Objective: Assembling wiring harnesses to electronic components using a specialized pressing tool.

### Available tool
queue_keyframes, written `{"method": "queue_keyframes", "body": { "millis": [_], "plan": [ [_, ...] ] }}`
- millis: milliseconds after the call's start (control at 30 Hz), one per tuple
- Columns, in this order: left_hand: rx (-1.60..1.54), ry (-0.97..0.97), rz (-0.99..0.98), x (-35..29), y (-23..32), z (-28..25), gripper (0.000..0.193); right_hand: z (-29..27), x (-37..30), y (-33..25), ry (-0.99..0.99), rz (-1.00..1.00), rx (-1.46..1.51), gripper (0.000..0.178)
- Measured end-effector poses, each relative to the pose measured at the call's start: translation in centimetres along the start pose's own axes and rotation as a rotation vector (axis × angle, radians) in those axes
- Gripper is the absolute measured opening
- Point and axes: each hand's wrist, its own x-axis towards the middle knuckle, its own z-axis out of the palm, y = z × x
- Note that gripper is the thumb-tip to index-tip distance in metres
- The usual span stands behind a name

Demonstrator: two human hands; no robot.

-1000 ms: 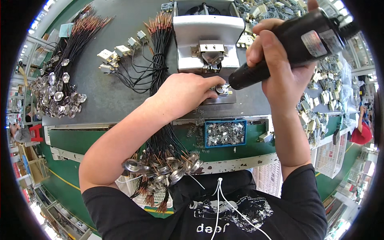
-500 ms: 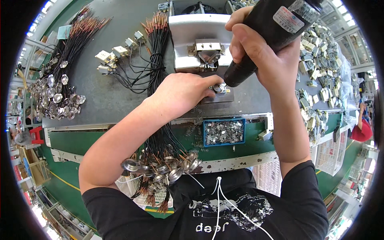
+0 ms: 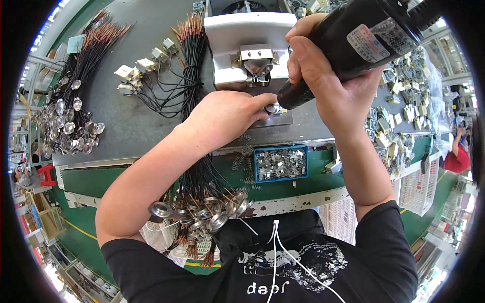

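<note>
My right hand [image 3: 336, 88] is wrapped round a thick black power screwdriver [image 3: 336, 58] with a label on its side. The tool slants down to the left, its tip meeting a small metal-and-white part [image 3: 274, 108]. Fingers of my left hand [image 3: 225, 118] pinch that part against a flat metal plate [image 3: 283, 120] near the bench edge. Its lower side is hidden by my fingers. Just behind stands a silver metal fixture [image 3: 252, 50] with a bracket on its front. Beneath my left forearm runs a bundle of black wires [image 3: 193, 86] with copper-coloured ends.
A blue tray [image 3: 281, 164] of small metal pieces sits below the plate, beside loose springs [image 3: 242, 164]. Many small white-and-metal blocks [image 3: 399, 91] cover the right side. Another wire bundle [image 3: 91, 55] lies at left. Round metal caps [image 3: 217, 212] hang over the near edge.
The view has shifted slightly, so the bench items sit a little further left. The screwdriver leans over more, its back end lower and further right. Both hands keep their grips.
</note>
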Motion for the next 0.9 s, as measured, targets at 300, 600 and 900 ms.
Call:
{"method": "queue_keyframes", "body": {
  "millis": [300, 600, 900],
  "plan": [
    [0.059, 0.073, 0.033, -0.6, -0.2, 0.9, 0.034, 2.7, 0.2, -3.1, 0.291, 0.206, 0.171, 0.023],
    [-0.007, -0.028, 0.421, -1.1, 3.0, 0.1, 0.010, 0.2, 1.1, -6.2, 0.399, 0.397, -0.193, 0.019],
    [0.180, -0.238, 0.561, -1.3, 4.5, 3.1, 0.006, -4.2, 1.5, -4.3, 0.072, 0.051, 0.091, 0.028]
  ]
}}
